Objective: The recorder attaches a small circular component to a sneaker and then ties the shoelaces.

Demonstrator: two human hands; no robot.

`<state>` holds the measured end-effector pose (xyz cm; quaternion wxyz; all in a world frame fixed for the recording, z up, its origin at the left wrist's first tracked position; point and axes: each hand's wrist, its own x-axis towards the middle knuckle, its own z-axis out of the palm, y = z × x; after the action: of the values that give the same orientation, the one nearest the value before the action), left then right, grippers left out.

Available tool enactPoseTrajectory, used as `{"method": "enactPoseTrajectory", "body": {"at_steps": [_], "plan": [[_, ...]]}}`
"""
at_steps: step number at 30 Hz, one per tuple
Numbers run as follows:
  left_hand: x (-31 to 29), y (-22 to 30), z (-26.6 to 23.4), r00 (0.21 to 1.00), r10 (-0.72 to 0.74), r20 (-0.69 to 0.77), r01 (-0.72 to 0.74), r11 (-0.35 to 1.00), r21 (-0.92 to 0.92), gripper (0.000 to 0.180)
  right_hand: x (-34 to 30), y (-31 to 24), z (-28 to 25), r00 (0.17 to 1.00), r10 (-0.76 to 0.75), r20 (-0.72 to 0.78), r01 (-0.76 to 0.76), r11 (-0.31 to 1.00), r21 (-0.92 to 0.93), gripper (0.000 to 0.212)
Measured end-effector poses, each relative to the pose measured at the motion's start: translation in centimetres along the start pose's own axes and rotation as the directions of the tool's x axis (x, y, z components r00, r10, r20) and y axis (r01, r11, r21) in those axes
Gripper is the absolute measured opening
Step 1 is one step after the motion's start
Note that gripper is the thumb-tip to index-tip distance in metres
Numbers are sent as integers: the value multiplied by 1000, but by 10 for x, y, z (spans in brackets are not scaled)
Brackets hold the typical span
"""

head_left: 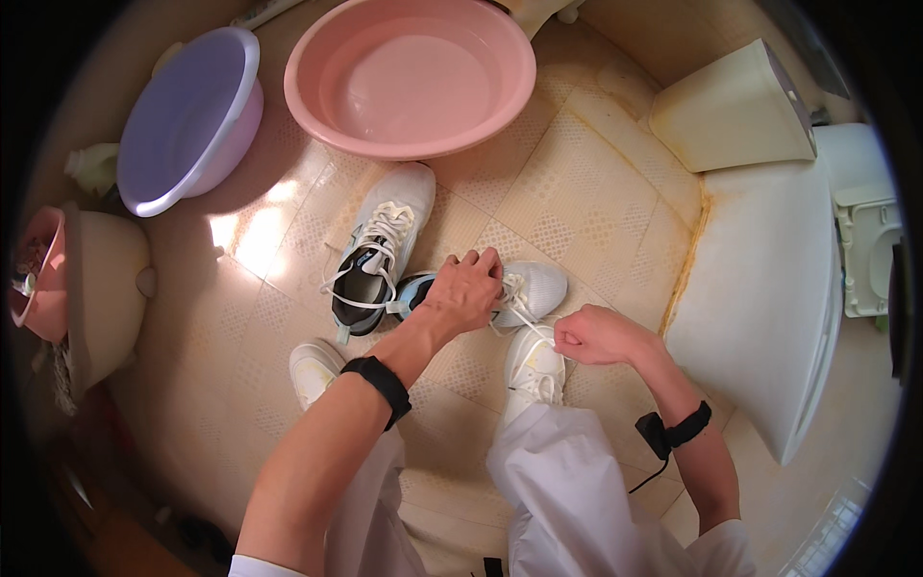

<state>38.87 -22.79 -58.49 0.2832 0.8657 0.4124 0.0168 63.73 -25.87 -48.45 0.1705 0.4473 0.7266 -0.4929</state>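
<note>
A white and pale-blue sneaker [540, 287] lies on the tiled floor, its toe toward the right. My left hand [466, 290] curls over its lace area, fingers bent down onto it; the fingertips are partly hidden. From there a white shoelace [522, 310] runs taut toward my right hand [601, 335], which is closed in a pinch on its end. Beside them, the matching sneaker [409, 197] rests upright with its toe pointing away and its laces loose over the opening. Black bands circle both my forearms.
A pink basin [413, 144] stands at the far side, with a purple basin [207, 173] tilted to its left. On the right are a white toilet [760, 288] and a cream bin [735, 115]. My own white shoes [534, 370] flank the near floor. A beige tub [106, 279] sits far left.
</note>
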Motion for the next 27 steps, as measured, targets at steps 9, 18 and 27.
{"method": "enactPoseTrajectory", "body": {"at_steps": [9,18,27], "plan": [[0,-3,-2,999,30,19,-29,999,-36,9,68,-40,20,931,14,-364,-123,952,-279,20],[0,-2,0,1000,28,-14,-29,999,-28,9,78,-11,45,916,59,-398,-159,961,-225,15],[-4,-7,9,996,9,-94,-4,999,50,10,-1,7,26,943,79,325,-99,994,46,14]]}}
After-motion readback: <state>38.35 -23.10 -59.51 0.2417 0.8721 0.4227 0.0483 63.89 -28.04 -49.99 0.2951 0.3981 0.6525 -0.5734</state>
